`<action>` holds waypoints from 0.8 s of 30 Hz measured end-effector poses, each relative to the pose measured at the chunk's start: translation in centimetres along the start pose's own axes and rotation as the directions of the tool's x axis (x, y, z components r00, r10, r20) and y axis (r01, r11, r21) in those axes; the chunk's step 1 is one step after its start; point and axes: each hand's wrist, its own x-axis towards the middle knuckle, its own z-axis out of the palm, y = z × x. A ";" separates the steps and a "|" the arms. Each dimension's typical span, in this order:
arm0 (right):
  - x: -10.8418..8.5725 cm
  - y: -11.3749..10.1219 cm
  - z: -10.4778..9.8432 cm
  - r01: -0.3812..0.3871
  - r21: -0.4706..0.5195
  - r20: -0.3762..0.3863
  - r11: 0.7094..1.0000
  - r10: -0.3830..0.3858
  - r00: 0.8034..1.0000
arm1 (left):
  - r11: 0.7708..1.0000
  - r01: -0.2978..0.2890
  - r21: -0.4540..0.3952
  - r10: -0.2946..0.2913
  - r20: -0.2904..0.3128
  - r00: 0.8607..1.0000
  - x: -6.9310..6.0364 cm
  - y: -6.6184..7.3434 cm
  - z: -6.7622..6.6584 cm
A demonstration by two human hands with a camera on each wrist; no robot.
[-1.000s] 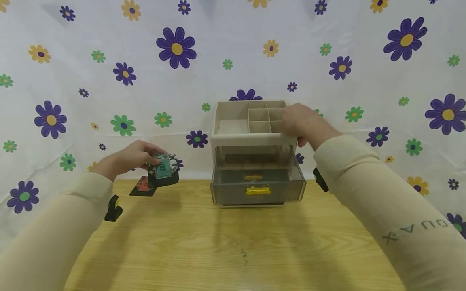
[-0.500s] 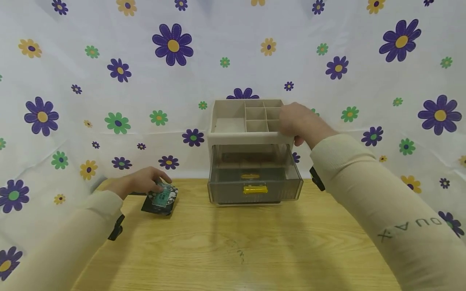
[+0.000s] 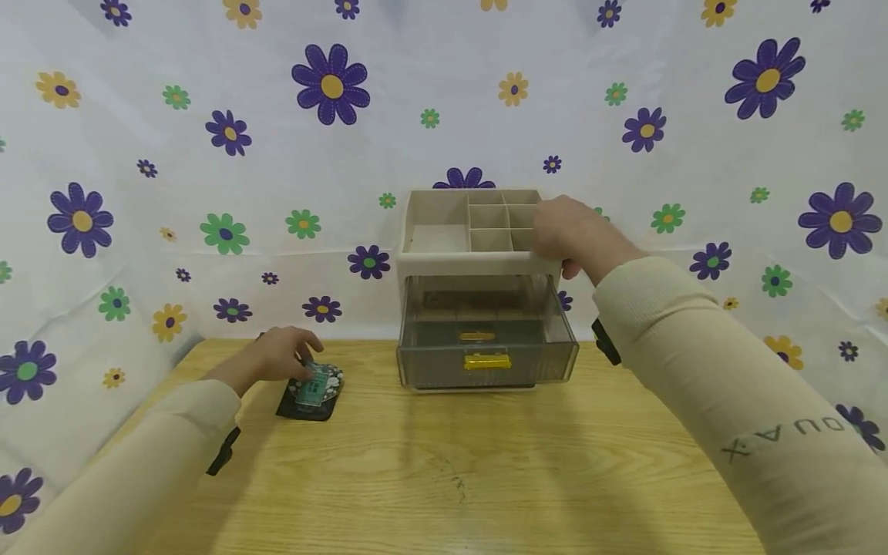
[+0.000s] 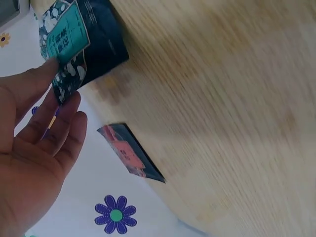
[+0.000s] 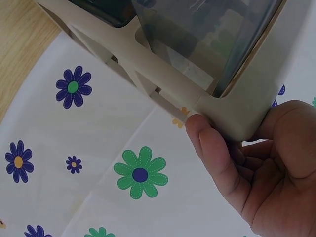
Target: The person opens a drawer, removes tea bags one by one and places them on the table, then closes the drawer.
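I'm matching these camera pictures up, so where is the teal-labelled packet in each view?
Head: packet, left of centre, lower half, at the left hand.
Left wrist: packet, upper left, pinched by that hand.
Right wrist: not in it.
Shared landmark: flowered cloth, in all three.

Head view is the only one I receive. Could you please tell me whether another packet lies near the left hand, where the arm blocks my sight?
Observer: Yes. In the left wrist view, a pink-labelled packet lies on the wooden table, apart from the left hand.

Operator: Thank you. How does this hand hold the teal-labelled packet?

Observer: Its palm side shows in the left wrist view: the thumb is at the patterned edge, and the lowest finger is clear of the packet.

Operator: And the right hand?

Observer: In the right wrist view, it grips the beige drawer organizer at a corner, thumb touching the frame.
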 end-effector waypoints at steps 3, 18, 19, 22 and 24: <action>-0.1 0.0 -0.1 0.001 0.013 0.004 1.000 -0.001 1.000 | 1.000 -0.011 0.001 0.011 -0.072 0.997 -0.3 -0.1 -0.5; -0.8 0.0 -0.3 -0.005 0.035 -0.015 0.999 0.006 1.000 | 0.949 -0.163 0.270 0.154 0.055 0.987 -7.1 4.8 0.9; -0.8 0.0 -0.3 -0.004 0.040 -0.013 0.999 0.005 1.000 | 0.953 -0.143 0.266 0.125 0.084 0.989 -7.7 5.2 1.4; -0.7 -0.1 -0.2 0.004 0.042 -0.009 0.999 -0.003 1.000 | 0.965 -0.075 0.250 0.040 0.142 0.989 -9.0 5.9 2.9; -0.6 -0.2 -0.2 0.004 0.039 -0.010 0.999 -0.004 1.000 | 0.972 -0.049 0.228 0.011 0.164 0.986 -9.5 6.1 3.7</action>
